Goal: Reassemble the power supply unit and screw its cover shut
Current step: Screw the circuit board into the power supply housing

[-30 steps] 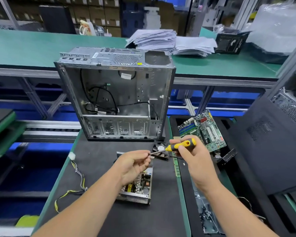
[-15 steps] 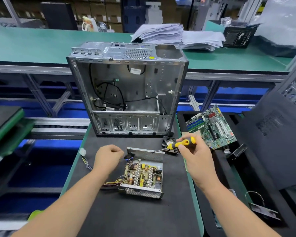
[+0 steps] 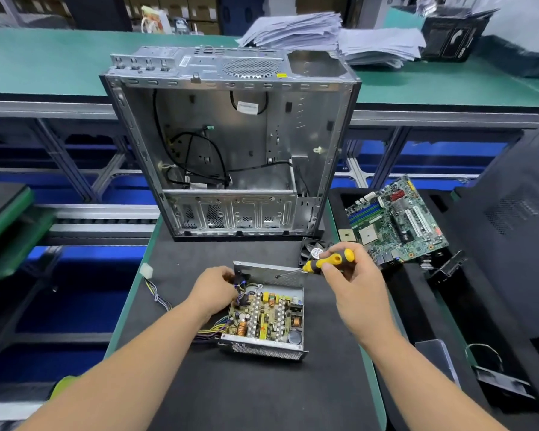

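Observation:
The open power supply unit point(image 3: 266, 318) lies on the black mat, its circuit board with coils and capacitors exposed and no cover on it. My left hand point(image 3: 213, 293) rests at the unit's far left corner, fingers curled at the black wire bundle there; what they hold is hidden. My right hand point(image 3: 352, 275) grips a yellow-and-black screwdriver point(image 3: 327, 262), whose tip points left at the unit's far metal wall. A small black fan point(image 3: 315, 251) lies just behind the unit.
An empty computer case point(image 3: 231, 144) stands upright behind the unit. A green motherboard point(image 3: 392, 222) lies in a black tray to the right, beside a dark side panel point(image 3: 511, 231). A white connector point(image 3: 146, 270) with coloured wires trails left. Paper stacks point(image 3: 324, 32) sit on the far bench.
My left hand left the screwdriver tip and dropped to the unit's far left corner. My right hand kept the screwdriver, its tip now lowered toward the unit's far wall. The view came closer.

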